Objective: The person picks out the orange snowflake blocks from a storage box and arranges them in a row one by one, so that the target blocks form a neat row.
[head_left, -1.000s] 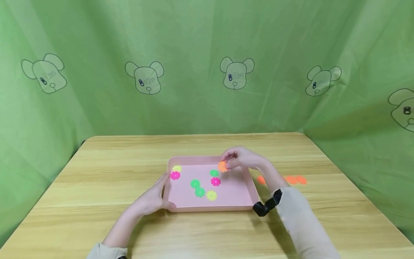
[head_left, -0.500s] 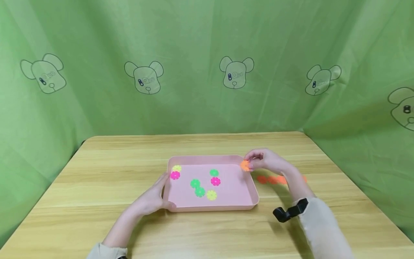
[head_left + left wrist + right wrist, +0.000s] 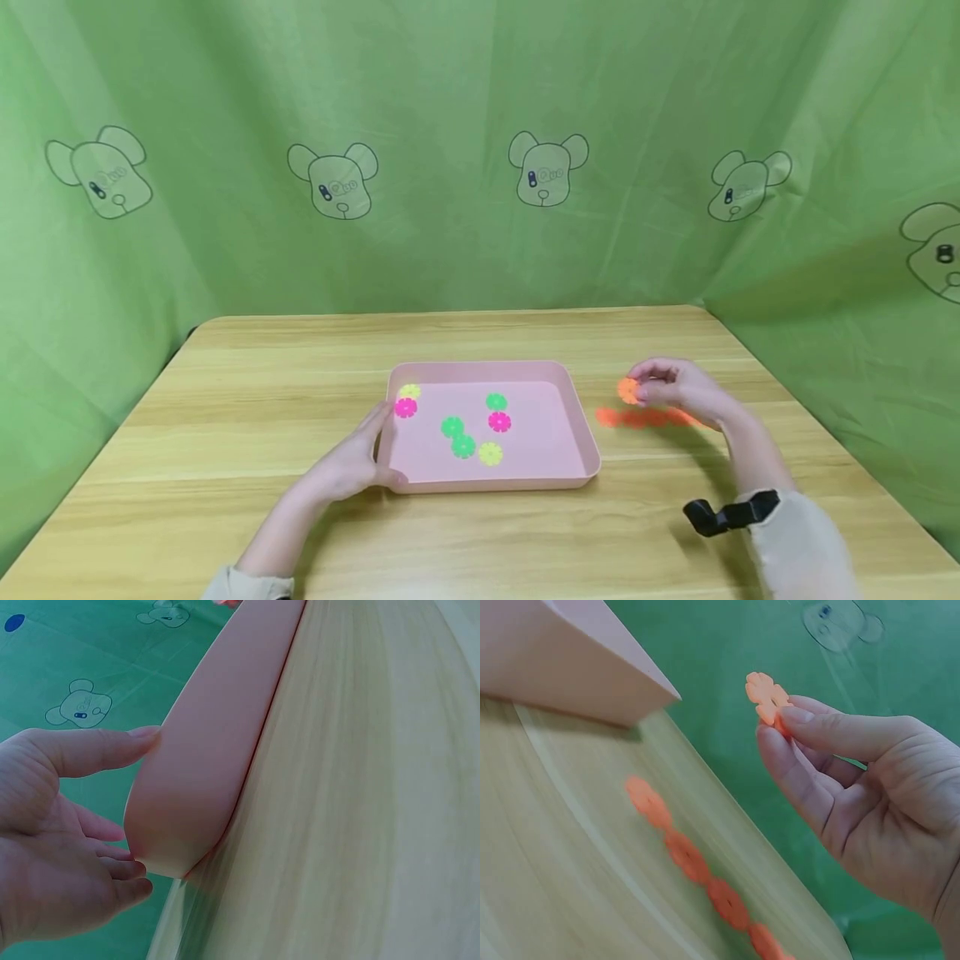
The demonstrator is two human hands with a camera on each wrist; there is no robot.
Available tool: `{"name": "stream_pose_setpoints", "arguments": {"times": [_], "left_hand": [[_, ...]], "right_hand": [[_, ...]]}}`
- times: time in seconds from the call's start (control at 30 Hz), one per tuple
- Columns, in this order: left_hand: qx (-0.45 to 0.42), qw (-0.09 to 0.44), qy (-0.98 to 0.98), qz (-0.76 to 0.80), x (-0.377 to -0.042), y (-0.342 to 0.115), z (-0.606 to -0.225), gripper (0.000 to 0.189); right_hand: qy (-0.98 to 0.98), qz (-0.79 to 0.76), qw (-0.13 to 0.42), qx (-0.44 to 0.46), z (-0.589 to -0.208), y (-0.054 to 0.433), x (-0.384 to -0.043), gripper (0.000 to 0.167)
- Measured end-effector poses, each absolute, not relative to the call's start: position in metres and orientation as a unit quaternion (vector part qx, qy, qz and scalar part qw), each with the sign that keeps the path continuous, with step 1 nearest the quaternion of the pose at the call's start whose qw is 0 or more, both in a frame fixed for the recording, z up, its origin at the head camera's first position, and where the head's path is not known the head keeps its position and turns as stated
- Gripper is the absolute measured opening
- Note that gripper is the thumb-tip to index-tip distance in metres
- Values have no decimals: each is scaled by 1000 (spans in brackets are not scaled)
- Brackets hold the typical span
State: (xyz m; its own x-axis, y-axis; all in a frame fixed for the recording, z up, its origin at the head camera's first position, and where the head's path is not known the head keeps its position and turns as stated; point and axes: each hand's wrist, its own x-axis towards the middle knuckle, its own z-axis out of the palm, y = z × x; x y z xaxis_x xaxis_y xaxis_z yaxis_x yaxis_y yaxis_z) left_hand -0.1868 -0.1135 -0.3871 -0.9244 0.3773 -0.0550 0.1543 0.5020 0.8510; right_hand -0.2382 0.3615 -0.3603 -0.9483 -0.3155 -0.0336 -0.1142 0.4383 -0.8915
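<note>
In the head view my right hand (image 3: 678, 387) pinches an orange notched plastic snowflake disc (image 3: 628, 391) between thumb and fingers, over the table right of the pink tray (image 3: 547, 421). The right wrist view shows this disc (image 3: 763, 696) tilted at the fingertips. Below it lies a row of orange snowflake discs (image 3: 686, 856), end to end on the table. My left hand (image 3: 348, 467) rests against the tray's left end, fingers along the side and thumb at the front corner. In the left wrist view the thumb tip touches the tray's rim (image 3: 202, 727).
Inside the tray lie loose snowflake discs: several green, such as this green disc (image 3: 463, 447), two pink, like this pink disc (image 3: 499, 422), and two yellow, including a yellow disc (image 3: 491, 453). The wooden table (image 3: 247, 375) ends before a green curtain (image 3: 450, 250) at the back and sides.
My right hand has carried the orange disc rightward from above the tray to beside the orange row on the table. The left hand and the tray have stayed in place.
</note>
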Motion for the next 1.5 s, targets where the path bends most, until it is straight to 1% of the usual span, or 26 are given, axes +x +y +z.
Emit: {"name": "stream_pose_setpoints", "arguments": {"times": [0.17,0.3,0.8,0.93,1.13,1.27,1.5], "left_hand": [[158,115,859,473,-186,-114,-387,103],[161,112,861,469,-186,-115,-388,104],[164,108,863,466,-184,-115,-387,104],[165,107,863,466,-184,-115,-387,104],[161,110,864,464,-183,-114,-388,105],[159,111,864,464,-183,-114,-388,104],[161,110,864,465,-184,-112,-387,104]], "right_hand": [[841,-524,70,-118,-361,383,-229,25],[823,-553,65,-108,-365,399,-223,21],[713,-695,59,-77,-389,458,-211,26],[690,-717,67,-70,-395,468,-210,26],[698,-714,55,-20,-402,477,-208,22],[718,-694,39,17,-405,480,-204,23],[734,-676,0,67,-413,485,-202,17]]}}
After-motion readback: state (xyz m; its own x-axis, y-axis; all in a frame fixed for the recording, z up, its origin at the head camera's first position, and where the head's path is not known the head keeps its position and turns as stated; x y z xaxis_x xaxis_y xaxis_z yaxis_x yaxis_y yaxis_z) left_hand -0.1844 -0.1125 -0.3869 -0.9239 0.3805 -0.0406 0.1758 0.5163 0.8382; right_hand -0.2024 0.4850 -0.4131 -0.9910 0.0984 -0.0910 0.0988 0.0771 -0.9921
